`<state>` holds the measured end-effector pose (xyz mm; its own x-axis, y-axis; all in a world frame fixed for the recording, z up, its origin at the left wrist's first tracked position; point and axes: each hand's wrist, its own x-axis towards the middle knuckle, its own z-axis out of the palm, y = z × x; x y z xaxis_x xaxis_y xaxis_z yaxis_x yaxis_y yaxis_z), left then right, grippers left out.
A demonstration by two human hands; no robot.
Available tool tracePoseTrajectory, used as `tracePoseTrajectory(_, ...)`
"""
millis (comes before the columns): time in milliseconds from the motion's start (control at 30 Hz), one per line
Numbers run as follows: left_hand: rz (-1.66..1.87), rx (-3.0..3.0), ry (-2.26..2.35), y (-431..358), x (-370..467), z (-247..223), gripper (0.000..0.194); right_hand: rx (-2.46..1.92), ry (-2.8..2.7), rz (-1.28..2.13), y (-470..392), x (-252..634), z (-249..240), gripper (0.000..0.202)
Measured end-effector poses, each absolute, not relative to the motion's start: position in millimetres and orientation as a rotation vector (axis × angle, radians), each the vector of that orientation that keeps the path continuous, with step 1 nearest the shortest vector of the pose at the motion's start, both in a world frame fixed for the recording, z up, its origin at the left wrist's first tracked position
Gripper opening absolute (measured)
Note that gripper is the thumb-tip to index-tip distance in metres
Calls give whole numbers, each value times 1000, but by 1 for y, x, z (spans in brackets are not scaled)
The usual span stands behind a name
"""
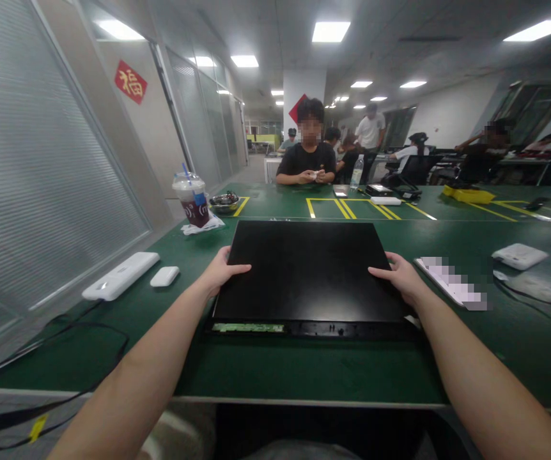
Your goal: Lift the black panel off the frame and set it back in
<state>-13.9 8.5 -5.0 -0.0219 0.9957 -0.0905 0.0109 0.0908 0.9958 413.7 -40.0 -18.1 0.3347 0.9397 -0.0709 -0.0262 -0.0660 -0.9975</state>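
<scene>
Grip: left hand and right hand part-closed on opposite sides of the screen, thumbs on top
Circuit strip: bare along the near edge; scraping the table could damage it
Screen: between the hands; hard thumb pressure could crack it
Cup: beyond the left hand; a wide swing could tip it

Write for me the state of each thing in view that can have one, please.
Black panel: face up, dark
Left hand: closed on the panel's left edge
Right hand: closed on its right edge
Green circuit strip: exposed
Drink cup: lidded, straw in
Small white case: shut
Bottle: upright
Ceiling lights: on
</scene>
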Motion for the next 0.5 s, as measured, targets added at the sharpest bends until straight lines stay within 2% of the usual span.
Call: tracePoseTrajectory(500, 1121, 1184, 1299, 10, -15, -6, 72, -1460, -955, 986, -37, 419, -22, 56)
